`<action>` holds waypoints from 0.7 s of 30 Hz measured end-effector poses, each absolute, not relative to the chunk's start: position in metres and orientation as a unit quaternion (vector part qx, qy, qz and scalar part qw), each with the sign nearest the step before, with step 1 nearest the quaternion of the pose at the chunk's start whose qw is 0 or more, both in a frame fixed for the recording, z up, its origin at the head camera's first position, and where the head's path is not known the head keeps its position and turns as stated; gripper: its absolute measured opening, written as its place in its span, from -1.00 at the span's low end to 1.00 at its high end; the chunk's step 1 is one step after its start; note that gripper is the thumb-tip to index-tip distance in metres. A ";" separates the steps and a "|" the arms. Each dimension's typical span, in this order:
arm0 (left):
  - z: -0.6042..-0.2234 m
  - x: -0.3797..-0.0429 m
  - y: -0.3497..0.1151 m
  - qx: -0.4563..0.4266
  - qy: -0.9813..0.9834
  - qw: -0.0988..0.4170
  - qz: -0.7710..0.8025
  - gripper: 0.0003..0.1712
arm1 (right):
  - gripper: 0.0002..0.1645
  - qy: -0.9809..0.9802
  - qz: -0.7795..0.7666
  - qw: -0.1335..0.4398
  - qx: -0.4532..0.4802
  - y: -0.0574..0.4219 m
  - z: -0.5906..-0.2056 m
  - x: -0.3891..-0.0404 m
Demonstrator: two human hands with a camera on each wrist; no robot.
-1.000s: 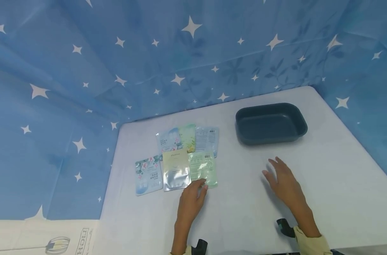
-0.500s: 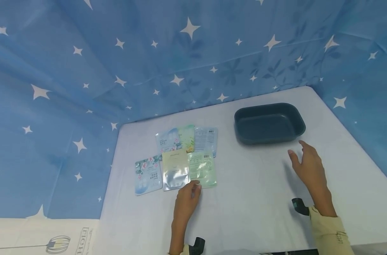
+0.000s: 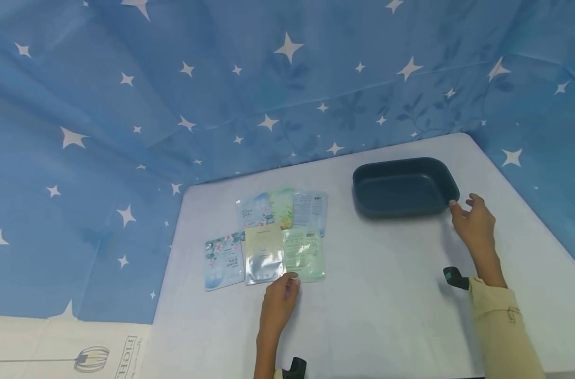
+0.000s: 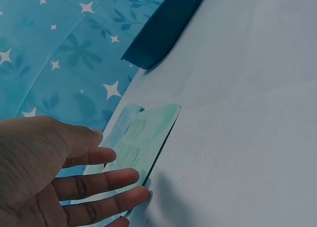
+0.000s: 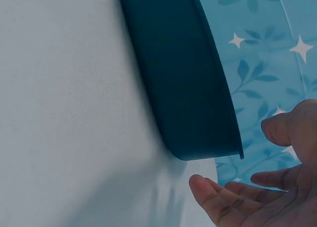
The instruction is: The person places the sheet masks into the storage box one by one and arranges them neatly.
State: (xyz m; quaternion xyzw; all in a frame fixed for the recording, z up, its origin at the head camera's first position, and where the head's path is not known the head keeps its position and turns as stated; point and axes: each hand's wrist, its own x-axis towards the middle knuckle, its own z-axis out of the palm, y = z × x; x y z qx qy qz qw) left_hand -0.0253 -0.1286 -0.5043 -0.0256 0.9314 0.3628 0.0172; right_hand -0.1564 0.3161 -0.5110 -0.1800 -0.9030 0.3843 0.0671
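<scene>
My left hand [image 3: 278, 304] is just in front of a green sheet mask sachet [image 3: 305, 258], its fingers loosely bent and holding nothing. In the left wrist view, the fingers overlap the green sachet's edge; I cannot tell whether they touch it. A gold-and-silver sachet [image 3: 264, 252] lies directly left of the green one. My right hand [image 3: 476, 223] is at the front right corner of a dark blue rectangular tub [image 3: 401, 213]. The right wrist view has its thumb and fingers spread near the tub's end wall [image 5: 198, 113], with a gap between them.
A blue floral sachet [image 3: 224, 263] lies left of the gold one. Behind are another blue floral sachet [image 3: 254, 208], a yellow-green one [image 3: 281, 208] and a pale blue one [image 3: 311, 208]. Star-patterned blue cloth [image 3: 221, 79] surrounds the white table [image 3: 363, 316] at back and sides.
My right hand has moved right and away from me, reaching the tub's right corner. My left hand has drawn back slightly from the green sachet. Sachets and tub stay put.
</scene>
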 end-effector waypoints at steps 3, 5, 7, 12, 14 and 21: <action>-0.505 -0.026 -0.127 -0.024 0.931 0.016 0.364 -0.72 | -0.05 -0.901 0.385 0.067 -0.190 0.341 -0.548 -0.176; -0.505 -0.027 -0.126 -0.020 0.931 0.013 0.365 -0.73 | 0.00 -0.898 0.390 0.075 -0.188 0.355 -0.570 -0.188; -0.504 -0.028 -0.126 -0.015 0.931 0.010 0.363 -0.73 | -0.03 -0.895 0.397 0.080 -0.184 0.359 -0.575 -0.194; -0.504 -0.029 -0.125 -0.013 0.933 0.006 0.361 -0.72 | -0.07 -0.880 0.433 0.082 -0.177 0.357 -0.581 -0.206; -0.504 -0.029 -0.125 -0.015 0.933 0.008 0.359 -0.72 | -0.07 -0.874 0.446 0.077 -0.178 0.355 -0.580 -0.209; -0.505 -0.029 -0.126 -0.022 0.938 0.010 0.347 -0.73 | -0.13 -0.859 0.470 0.049 -0.198 0.352 -0.583 -0.217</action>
